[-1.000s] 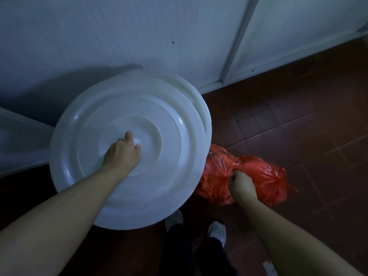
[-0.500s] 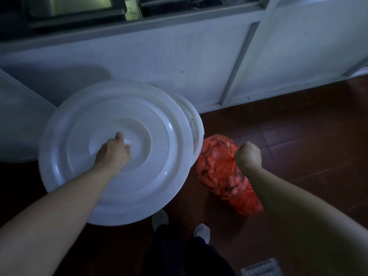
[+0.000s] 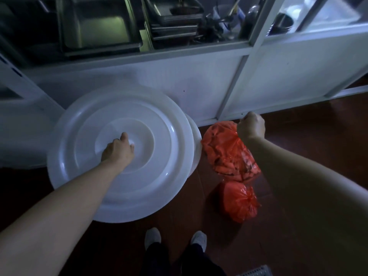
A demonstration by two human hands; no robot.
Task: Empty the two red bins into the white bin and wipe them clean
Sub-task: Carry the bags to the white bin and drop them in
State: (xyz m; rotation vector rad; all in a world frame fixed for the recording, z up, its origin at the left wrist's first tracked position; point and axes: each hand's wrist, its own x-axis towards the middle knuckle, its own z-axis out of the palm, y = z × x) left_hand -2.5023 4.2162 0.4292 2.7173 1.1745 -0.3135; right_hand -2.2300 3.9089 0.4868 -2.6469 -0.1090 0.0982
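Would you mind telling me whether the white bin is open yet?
Partly open: the left hand holds the round white plastic lid shifted off the bin's rim.

left hand (image 3: pixel 117 149) grips centre knob of white lid (image 3: pixel 121 154), shifted off white bin (image 3: pixel 196 144) | right hand (image 3: pixel 251 126) holds red bag (image 3: pixel 225 152) aloft by its top | second red bag (image 3: pixel 239 201) on floor (image 3: pixel 298 124)

The light is dim. A dark reddish-brown tiled floor (image 3: pixel 310 140) runs up to a white panelled counter front (image 3: pixel 199 82) at the far side. Above it, an open shelf holds stacked steel trays (image 3: pixel 175 22) and a deep steel pan (image 3: pixel 99 24), with utensils to the right.
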